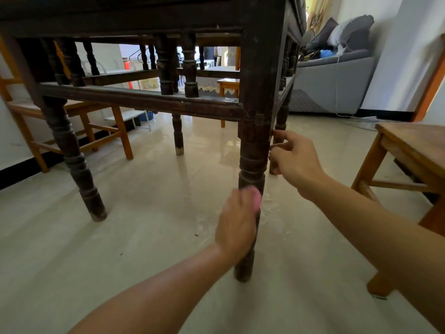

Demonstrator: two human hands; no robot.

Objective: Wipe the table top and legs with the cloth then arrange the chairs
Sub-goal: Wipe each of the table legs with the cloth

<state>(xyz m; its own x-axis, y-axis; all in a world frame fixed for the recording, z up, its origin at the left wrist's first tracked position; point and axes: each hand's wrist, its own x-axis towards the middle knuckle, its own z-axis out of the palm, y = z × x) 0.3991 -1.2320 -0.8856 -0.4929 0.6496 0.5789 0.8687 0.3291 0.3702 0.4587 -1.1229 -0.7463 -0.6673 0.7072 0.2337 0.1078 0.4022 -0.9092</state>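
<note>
Our left hand (pixel 237 220) grips the pink cloth (pixel 255 198) (blurred) against the worktop's near leg (pixel 252 155). Above those fingers our right hand (pixel 295 160) curls, its fingertips (pixel 277 135) touching the leg's right side; whether it clasps we cannot tell. Right of it stands a chair (pixel 409 145); beyond, far left, another chair (pixel 72 109).

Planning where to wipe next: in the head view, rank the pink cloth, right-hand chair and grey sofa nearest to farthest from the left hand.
1. pink cloth, held in the left hand against the table leg.
2. chair, right foreground.
3. grey sofa, back right by the wall.
</note>
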